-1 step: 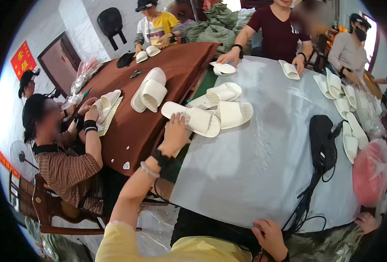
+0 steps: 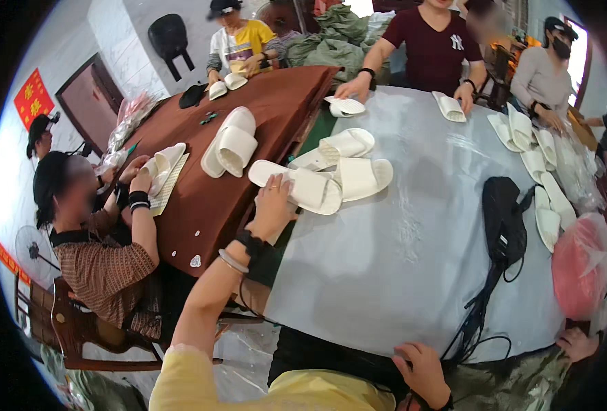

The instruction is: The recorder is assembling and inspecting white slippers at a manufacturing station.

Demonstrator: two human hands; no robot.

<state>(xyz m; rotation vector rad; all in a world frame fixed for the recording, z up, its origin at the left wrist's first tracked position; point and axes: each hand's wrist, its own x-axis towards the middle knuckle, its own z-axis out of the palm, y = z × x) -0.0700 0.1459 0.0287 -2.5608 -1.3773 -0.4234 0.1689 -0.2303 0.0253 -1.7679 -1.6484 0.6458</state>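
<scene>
My left hand [image 2: 273,207] reaches forward and grips the near edge of a white open-toe slipper [image 2: 313,192], fingers on top of its sole. That slipper bridges the gap between the two tables. Touching it is another white slipper [image 2: 363,179], toe to the right, and just behind lies a third slipper [image 2: 343,145]. My right hand [image 2: 421,373] rests by the front edge of the grey-covered table, its fingers loosely bent and apart, holding nothing. A pair of white slippers [image 2: 231,145] lies on the brown cloth, left of my left hand.
A black bag [image 2: 504,219] with straps lies on the grey-covered table [image 2: 372,288]. Several slippers and a red plastic bag [image 2: 580,267] line its right side. Co-workers handle slippers at the brown-covered table [image 2: 173,236] and across from me. Another person's hand [image 2: 577,344] is at the right corner.
The whole view has shifted slightly left. My left hand stays on the slipper, and my right hand stays at the table's edge.
</scene>
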